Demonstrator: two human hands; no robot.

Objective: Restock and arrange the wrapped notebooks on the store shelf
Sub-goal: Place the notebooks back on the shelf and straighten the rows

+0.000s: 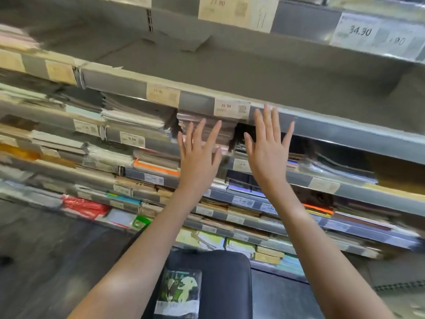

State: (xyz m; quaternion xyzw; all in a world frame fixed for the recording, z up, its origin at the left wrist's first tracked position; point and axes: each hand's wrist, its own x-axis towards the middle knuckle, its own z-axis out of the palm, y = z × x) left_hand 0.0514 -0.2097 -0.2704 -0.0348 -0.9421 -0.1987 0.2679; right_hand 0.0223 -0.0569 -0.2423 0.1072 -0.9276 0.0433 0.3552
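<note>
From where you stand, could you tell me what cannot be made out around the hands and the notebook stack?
- Head view, left hand: whether it touches the pinkish notebook stack; the hand covers the contact.
- Right hand: what lies in the dark gap behind it.
- Lower shelves: covers smeared by motion blur.
- Price tag: small print too small.

Shop, price labels (231, 108), stacked stationery shelves (345, 130)

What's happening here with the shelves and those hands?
A person faces store shelves stacked with wrapped notebooks. Both hands are open, fingers spread: the left hand in front of a pinkish notebook stack, the right hand beside it by a dark gap. Neither holds anything. A green-covered wrapped notebook lies below.
</note>
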